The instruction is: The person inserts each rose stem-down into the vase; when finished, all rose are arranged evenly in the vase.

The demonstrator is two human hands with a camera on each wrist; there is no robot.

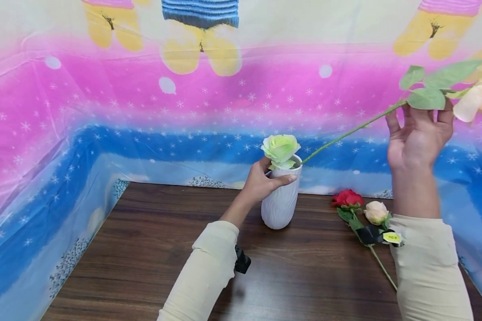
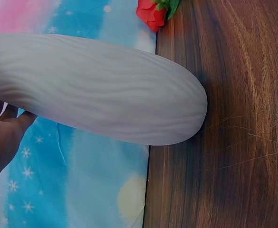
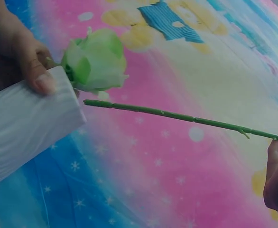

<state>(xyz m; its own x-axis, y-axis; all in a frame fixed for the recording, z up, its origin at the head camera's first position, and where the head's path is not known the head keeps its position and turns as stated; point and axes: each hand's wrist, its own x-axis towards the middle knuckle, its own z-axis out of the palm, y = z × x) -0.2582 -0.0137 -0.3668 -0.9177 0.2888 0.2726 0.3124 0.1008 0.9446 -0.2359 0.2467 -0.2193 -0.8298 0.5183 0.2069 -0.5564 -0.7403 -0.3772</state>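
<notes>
My left hand [image 1: 263,180] grips the upper part of a white ribbed vase [image 1: 280,203], thumb across its front near the rim. A pale green artificial rose [image 1: 281,148] stands in the vase, its bloom just over the rim. Up at the right, my right hand [image 1: 419,129] pinches the green stem of a peach artificial rose [image 1: 479,96] close below its leaves [image 1: 427,98]. That stem [image 3: 177,115] slants down to the left, and its cut end lies right by the vase's mouth in the right wrist view.
On the brown wooden table [image 1: 176,249], a red rose [image 1: 347,198] and a cream rose [image 1: 376,212] lie to the right of the vase, partly behind the right sleeve. A colourful printed cloth [image 1: 209,107] hangs behind the table and along its sides.
</notes>
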